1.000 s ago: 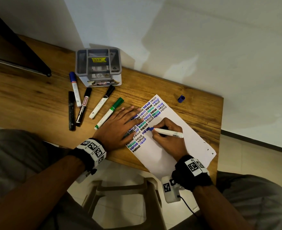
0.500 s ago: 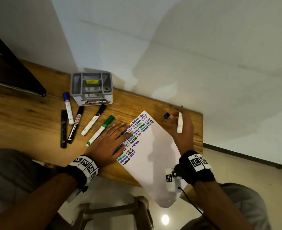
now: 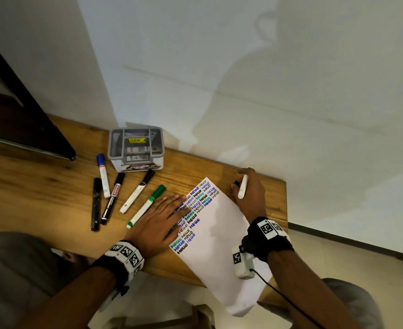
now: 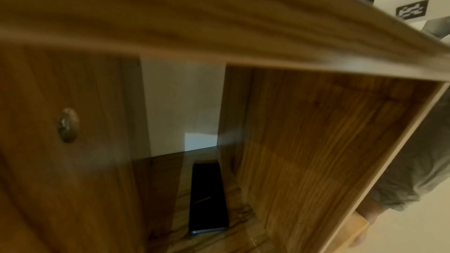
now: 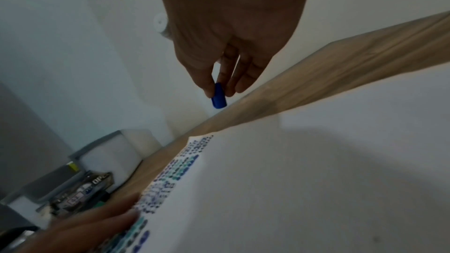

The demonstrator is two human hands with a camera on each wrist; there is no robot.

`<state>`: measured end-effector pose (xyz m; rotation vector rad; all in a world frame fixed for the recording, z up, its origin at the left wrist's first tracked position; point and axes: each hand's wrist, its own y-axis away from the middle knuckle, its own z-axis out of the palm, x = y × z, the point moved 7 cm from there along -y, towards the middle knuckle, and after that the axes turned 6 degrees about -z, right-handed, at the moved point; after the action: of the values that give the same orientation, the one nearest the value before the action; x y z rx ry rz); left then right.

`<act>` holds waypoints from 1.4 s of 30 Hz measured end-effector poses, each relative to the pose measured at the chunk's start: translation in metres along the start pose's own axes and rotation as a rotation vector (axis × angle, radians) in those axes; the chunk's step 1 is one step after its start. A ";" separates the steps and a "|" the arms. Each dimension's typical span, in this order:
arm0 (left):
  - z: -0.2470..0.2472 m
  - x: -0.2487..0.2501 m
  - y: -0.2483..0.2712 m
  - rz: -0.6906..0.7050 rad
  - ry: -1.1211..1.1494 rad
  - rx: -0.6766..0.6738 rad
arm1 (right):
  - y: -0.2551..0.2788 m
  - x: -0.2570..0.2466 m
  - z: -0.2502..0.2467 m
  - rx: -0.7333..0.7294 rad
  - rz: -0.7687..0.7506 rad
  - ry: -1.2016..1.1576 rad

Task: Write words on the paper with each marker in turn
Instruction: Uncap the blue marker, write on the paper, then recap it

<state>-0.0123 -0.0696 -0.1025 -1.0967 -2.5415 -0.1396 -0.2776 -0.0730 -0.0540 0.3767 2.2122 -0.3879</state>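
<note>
While flat and spread on the paper (image 3: 219,245), left hand (image 3: 158,223); right hand (image 3: 249,195) at worktop (image 3: 41,186) edge, pinching blue cap (image 5: 218,97), gripping white marker (image 3: 242,187).

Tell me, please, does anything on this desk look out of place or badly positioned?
Yes. The paper lies askew, and its near end hangs over the desk front edge, unsupported. The left hand presses only its written part. The five markers beside it simply lie loose.
</note>
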 end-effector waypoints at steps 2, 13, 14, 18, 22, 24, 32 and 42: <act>-0.001 0.001 0.000 0.001 -0.008 0.000 | 0.003 -0.007 -0.002 0.016 0.014 -0.072; -0.060 0.018 -0.008 -0.094 0.253 -0.062 | 0.092 -0.072 0.014 -0.256 0.083 -0.655; -0.072 0.022 -0.005 -0.117 0.307 -0.066 | 0.098 -0.078 0.016 -0.265 0.084 -0.677; -0.096 0.035 0.019 -0.254 0.629 -0.098 | 0.114 -0.102 0.023 -0.284 0.043 -0.727; -0.091 0.029 0.037 -0.342 0.955 -0.048 | 0.125 -0.119 0.029 -0.282 0.009 -0.707; -0.087 0.026 0.039 -0.368 1.011 -0.038 | 0.128 -0.122 0.031 -0.268 0.009 -0.699; -0.075 0.010 0.034 -0.458 1.076 -0.039 | 0.123 -0.123 0.025 -0.253 0.025 -0.551; -0.076 -0.004 0.027 -0.465 1.106 0.034 | 0.111 -0.118 0.027 -0.214 0.181 -0.726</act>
<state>0.0316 -0.0711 -0.0347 -0.2191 -1.6904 -0.6200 -0.1438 0.0006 0.0056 0.2606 1.4780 -0.1480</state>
